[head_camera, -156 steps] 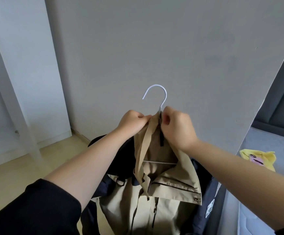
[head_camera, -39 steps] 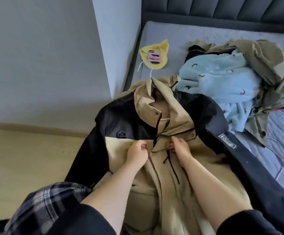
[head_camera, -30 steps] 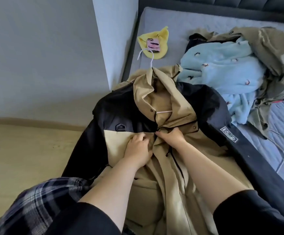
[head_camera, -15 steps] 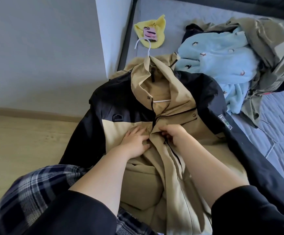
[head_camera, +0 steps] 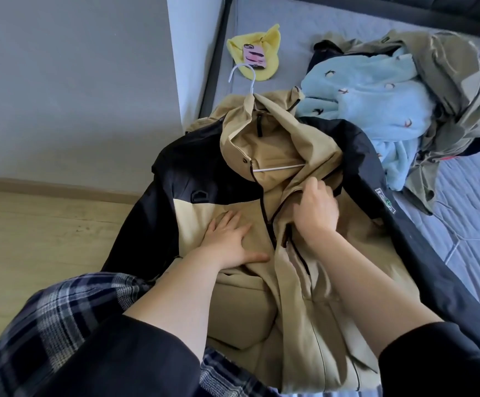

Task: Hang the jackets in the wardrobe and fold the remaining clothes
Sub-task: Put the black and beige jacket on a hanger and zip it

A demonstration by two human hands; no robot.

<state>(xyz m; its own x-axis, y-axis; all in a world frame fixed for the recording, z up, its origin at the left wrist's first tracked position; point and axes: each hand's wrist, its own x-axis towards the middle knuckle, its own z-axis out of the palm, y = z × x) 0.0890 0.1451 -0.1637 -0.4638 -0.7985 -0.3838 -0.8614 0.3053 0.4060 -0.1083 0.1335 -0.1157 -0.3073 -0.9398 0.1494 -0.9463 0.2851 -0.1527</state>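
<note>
Fingers of the left hand [head_camera: 227,239] lie straight and spread, pressing flat on the beige left front panel of the jacket [head_camera: 250,282]; this grip holds nothing, and seems meant to pin the cloth so the front cannot slide while the other side is worked. The right hand [head_camera: 316,210] rests on the right front flap just beside the dark zip line, knuckles up, fingers bent down toward the fabric; whether that grip is clamped on the flap or only touching it I cannot tell, since the fingertips are hidden.

The jacket lies face up across the near left corner of the bed [head_camera: 476,253], its black sleeves spread to either side, one trailing off toward the floor. A white hanger [head_camera: 278,168] is already inside the shoulders, its bar showing in the open neck and its hook poking out past the collar, so the front is probably being closed before hanging.

Farther right sits a heap of other clothes [head_camera: 390,90], a light blue piece on top. A yellow cloth [head_camera: 261,41] with a pink phone [head_camera: 254,56] on it lies at the far left.
</note>
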